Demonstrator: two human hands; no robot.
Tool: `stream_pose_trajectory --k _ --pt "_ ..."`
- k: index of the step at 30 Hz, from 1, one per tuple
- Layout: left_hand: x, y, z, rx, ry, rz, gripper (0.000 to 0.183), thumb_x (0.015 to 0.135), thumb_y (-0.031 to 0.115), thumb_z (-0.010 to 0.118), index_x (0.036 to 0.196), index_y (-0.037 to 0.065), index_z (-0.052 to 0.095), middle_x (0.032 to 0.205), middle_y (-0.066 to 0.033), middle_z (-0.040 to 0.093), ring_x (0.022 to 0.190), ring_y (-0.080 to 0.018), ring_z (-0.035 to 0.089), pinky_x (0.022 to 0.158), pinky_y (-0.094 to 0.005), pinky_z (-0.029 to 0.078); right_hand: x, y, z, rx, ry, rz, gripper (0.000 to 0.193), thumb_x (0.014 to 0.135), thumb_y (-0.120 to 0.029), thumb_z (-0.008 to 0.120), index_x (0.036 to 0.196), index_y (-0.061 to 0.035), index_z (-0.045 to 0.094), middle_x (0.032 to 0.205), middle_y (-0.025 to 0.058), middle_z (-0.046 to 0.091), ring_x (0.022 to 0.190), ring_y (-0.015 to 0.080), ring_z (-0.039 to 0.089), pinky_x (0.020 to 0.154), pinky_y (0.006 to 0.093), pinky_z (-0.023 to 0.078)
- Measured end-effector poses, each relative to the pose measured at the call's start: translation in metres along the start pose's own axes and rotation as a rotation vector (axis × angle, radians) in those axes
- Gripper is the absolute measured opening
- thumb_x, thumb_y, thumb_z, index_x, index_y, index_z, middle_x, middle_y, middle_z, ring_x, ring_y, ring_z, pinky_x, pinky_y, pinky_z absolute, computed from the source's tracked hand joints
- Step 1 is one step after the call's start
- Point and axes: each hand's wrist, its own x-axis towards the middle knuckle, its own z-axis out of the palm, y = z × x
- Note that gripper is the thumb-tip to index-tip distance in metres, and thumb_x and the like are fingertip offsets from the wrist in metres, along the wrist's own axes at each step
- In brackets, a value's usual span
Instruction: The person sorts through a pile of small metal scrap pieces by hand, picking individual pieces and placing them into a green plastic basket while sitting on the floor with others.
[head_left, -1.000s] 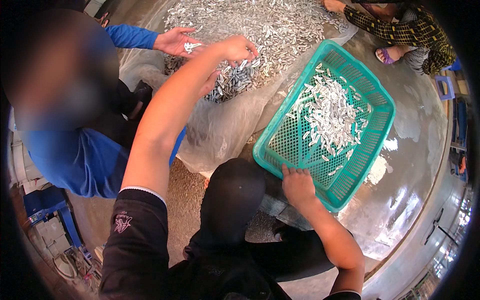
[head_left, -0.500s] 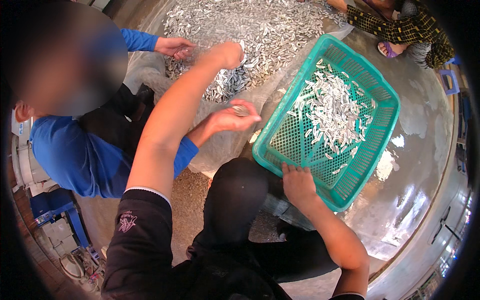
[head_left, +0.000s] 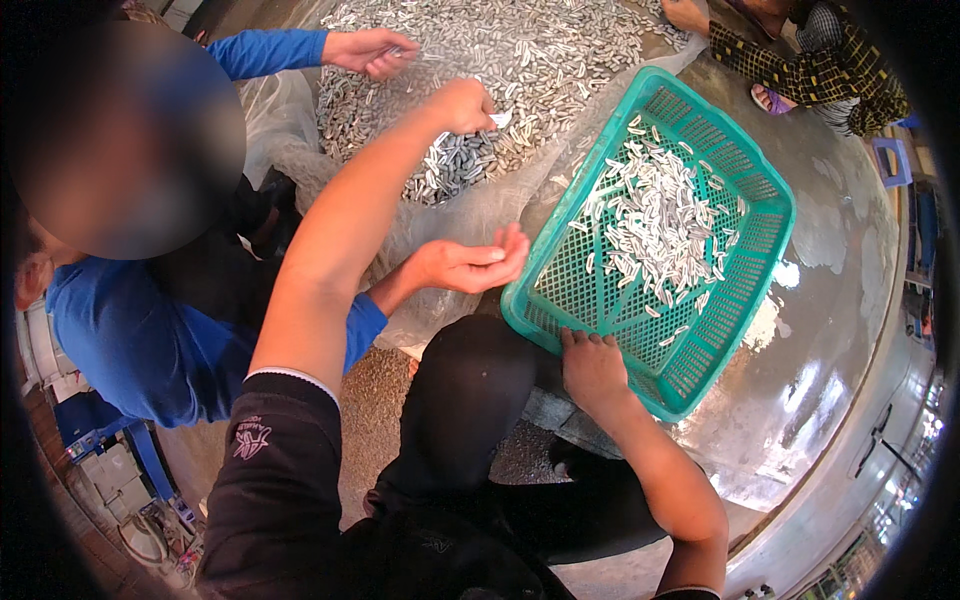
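Observation:
My left hand (head_left: 463, 105) reaches out over a heap of small, long, whitish-grey pieces (head_left: 560, 70). Its fingers are closed, with a small white piece (head_left: 500, 119) showing at their tips. Below that hand lies a darker grey cluster of pieces (head_left: 458, 160). My right hand (head_left: 594, 370) is hooked over the near rim of a green plastic basket (head_left: 548, 235). Inside the basket, white and grey pieces (head_left: 655, 220) lie loosely, mostly toward the middle and far side.
At the left sits a co-worker in a blue top (head_left: 150, 320); their near hand (head_left: 470, 262) is beside the basket, their far hand (head_left: 375, 52) over the heap. Clear plastic sheeting (head_left: 430, 215) lies under the heap. Another person's patterned sleeve (head_left: 760, 70) shows at the far right.
The co-worker's near hand has moved right to the basket's edge, and the pieces it held no longer show. Their far hand has risen. My left hand has shifted slightly; my right hand keeps its place.

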Motion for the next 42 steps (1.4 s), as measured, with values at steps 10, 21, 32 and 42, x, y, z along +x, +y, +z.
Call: stream_pose_trajectory --k 10,21,32,42 --pt "-0.038 -0.019 0.022 0.135 0.112 0.0 0.02 0.073 0.015 0.071 0.092 0.007 0.071 0.091 -0.0148 0.069 0.088 -0.0317 0.066 0.08 -0.0414 0.051 -0.002 0.002 0.001 -0.011 0.026 -0.035 0.033 0.087 -0.014 0.051 0.118 -0.0027 0.053 0.106 0.0121 0.063 0.099 0.0262 0.062 0.088 0.0403 0.045" --pt "-0.038 0.012 0.035 0.432 0.101 0.069 0.028 0.071 -0.001 0.061 0.096 0.008 0.067 0.102 -0.0112 0.064 0.099 -0.031 0.062 0.084 -0.0418 0.051 -0.001 0.005 0.002 -0.014 0.026 -0.058 0.035 0.088 -0.015 0.051 0.12 -0.0021 0.053 0.106 0.0121 0.063 0.102 0.0258 0.062 0.088 0.0402 0.045" --pt "-0.022 0.017 0.024 0.296 0.102 0.03 0.032 0.071 0.007 0.067 0.102 0.009 0.068 0.108 -0.0116 0.064 0.104 -0.0305 0.061 0.088 -0.0403 0.05 -0.001 0.005 -0.008 -0.016 0.001 -0.049 0.044 0.081 -0.012 0.056 0.123 -0.0008 0.052 0.104 0.0115 0.063 0.099 0.0257 0.063 0.088 0.0368 0.046" --pt "-0.006 0.035 0.029 0.66 -0.002 0.216 0.013 0.073 0.01 0.063 0.08 0.003 0.072 0.086 -0.0161 0.07 0.081 -0.0312 0.069 0.067 -0.0414 0.056 -0.003 0.0 0.007 -0.062 0.109 -0.067 0.032 0.086 -0.013 0.053 0.117 -0.0018 0.055 0.109 0.0123 0.062 0.103 0.0244 0.061 0.091 0.0379 0.044"
